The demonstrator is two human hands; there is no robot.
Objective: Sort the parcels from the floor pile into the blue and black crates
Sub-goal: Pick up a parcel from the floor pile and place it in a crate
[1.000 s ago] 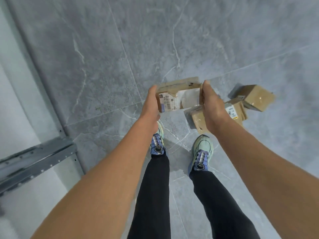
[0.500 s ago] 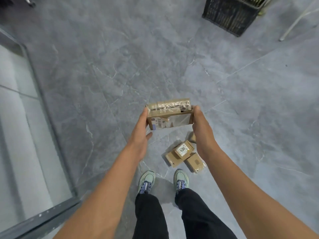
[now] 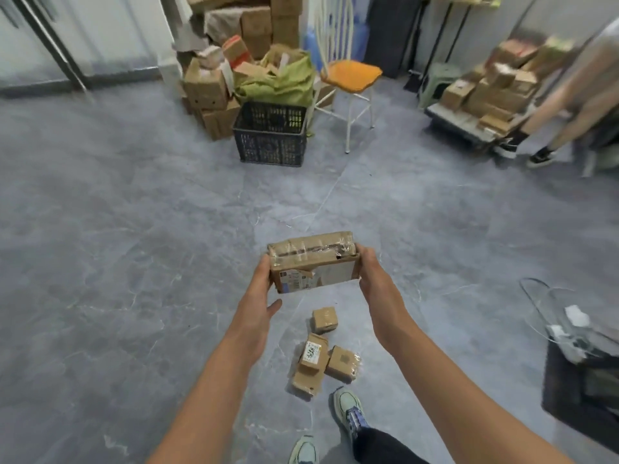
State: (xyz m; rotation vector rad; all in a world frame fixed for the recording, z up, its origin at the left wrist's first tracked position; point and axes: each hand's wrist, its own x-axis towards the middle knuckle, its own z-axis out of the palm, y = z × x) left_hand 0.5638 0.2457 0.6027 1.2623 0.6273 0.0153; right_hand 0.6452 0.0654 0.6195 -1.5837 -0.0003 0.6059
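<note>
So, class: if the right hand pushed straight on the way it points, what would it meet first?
The parcel itself: the right hand grips its end. Beyond that, bare floor as far as the black crate, though depth is unclear.

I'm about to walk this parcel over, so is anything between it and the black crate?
Nothing visible: only floor lies between the parcel and the crate. The chair stands right of it.

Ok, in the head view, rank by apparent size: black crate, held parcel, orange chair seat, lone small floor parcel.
Unranked at top: held parcel and black crate, about equal; parcel much nearer.
Then orange chair seat.
Smallest: lone small floor parcel.
</note>
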